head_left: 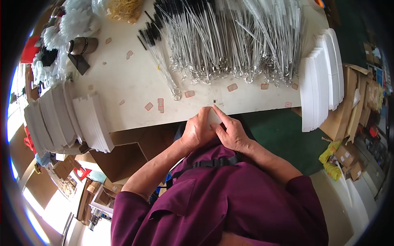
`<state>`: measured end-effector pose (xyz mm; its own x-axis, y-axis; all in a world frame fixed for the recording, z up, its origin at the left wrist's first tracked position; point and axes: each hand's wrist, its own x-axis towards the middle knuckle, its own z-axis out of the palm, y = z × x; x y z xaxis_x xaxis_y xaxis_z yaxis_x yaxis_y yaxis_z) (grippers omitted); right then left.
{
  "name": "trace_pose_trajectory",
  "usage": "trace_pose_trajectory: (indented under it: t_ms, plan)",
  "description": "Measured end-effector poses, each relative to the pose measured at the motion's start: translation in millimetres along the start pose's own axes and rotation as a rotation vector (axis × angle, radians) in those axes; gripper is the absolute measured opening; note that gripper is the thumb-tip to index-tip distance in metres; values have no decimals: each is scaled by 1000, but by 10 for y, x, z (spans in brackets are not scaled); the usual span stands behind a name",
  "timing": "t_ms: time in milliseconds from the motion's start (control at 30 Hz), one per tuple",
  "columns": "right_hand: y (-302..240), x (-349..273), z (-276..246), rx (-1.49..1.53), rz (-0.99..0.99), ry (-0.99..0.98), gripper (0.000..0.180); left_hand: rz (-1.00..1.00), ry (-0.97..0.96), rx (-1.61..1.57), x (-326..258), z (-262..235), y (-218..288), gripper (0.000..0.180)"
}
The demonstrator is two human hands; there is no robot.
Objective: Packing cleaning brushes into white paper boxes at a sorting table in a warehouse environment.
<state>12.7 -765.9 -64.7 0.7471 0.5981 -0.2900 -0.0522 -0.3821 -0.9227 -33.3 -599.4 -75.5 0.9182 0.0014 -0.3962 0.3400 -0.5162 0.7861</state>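
Gripping the white piece (214, 118) between them at mid-frame, left hand (197, 130) and right hand (232, 133) nearly meet by the worktop (135, 92) edge; uneven pressure could crease it, a loosened thumb drop it.

Pale tabletop (135, 96), wire-stemmed brushes (230, 43) heaped toward far side, white stacks (316, 88) at both ends, tan bands (124, 10), metal flask (84, 45)
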Motion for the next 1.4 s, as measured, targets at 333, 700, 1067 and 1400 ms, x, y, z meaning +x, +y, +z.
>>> trace_pose_trajectory:
  t_ms: [333,700,1067,1400]
  plan:
    - [20,79,1,174,164,100,49,79,-36,34,-56,-247,61,62]
    - [560,297,78,149,309,10,31,-350,263,343,-99,-1172,-916,52]
    - [823,184,-52,2,285,23,21,-408,310,452,-51,-1634,-1235,59]
    - [727,268,-15,-52,367,10,18,-268,593,677,262,-1670,-1203,63]
